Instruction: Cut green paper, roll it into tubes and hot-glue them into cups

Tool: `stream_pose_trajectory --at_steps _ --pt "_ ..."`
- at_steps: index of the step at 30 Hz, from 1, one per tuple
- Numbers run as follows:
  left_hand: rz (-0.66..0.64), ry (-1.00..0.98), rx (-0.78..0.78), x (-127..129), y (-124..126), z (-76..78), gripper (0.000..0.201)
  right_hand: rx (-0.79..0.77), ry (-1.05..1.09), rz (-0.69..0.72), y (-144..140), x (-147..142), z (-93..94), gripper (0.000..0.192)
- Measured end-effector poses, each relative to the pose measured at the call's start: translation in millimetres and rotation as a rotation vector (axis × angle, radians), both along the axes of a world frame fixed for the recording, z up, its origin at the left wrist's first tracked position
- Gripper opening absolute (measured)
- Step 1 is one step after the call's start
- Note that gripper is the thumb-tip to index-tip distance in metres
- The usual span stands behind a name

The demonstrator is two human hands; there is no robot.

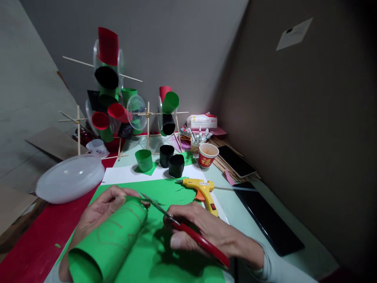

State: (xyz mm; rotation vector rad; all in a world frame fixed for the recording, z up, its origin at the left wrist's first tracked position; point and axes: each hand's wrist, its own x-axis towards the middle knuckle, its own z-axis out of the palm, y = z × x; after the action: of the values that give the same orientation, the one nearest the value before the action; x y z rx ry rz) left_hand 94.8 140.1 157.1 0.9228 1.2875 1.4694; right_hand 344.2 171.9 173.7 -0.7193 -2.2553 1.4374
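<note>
My left hand [103, 210] grips a rolled green paper tube [110, 243] that lies over a flat green paper sheet [165, 255]. Pencil lines show on the tube. My right hand [206, 234] holds red-handled scissors [188, 230], their blades slightly apart, with the tips at the tube's far end beside my left fingertips. A yellow glue gun [203, 190] lies just beyond my right hand.
Green and black paper cups [160, 159] stand behind the sheet, beside a red paper cup [207, 155]. A stick-and-cup structure [118, 102] rises at the back. A white plastic plate [70, 179] lies left; a phone [237, 161] and a dark tablet [269, 220] lie right.
</note>
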Motion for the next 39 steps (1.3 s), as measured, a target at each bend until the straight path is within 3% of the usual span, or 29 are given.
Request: stream_pose_trajectory --at_steps 4,10,17,29,35,39 --pt "0.016 0.064 0.031 -2.6 -0.6 0.6 0.035 0.038 -0.002 -0.012 0.4 -1.5 -3.8 0.040" --pt "-0.059 0.222 0.042 -9.5 -5.9 -12.9 0.030 0.096 -0.064 -0.084 -3.4 -2.2 -7.3 0.042" --pt "-0.110 0.364 0.115 1.3 -11.7 -15.6 0.023 0.098 -0.114 -0.091 -5.0 -2.5 -7.8 0.049" --pt "-0.108 0.281 0.068 -0.9 -9.1 -16.3 0.026 0.073 -0.086 -0.080 -4.9 -4.4 -11.4 0.046" --pt "-0.102 0.209 -0.004 -8.2 -5.0 -14.9 0.032 -0.089 0.046 0.028 2.9 -3.5 -2.5 0.042" --pt "-0.021 0.175 -0.024 2.3 -10.4 -8.5 0.036 -0.146 0.073 0.045 3.5 -3.3 1.5 0.038"
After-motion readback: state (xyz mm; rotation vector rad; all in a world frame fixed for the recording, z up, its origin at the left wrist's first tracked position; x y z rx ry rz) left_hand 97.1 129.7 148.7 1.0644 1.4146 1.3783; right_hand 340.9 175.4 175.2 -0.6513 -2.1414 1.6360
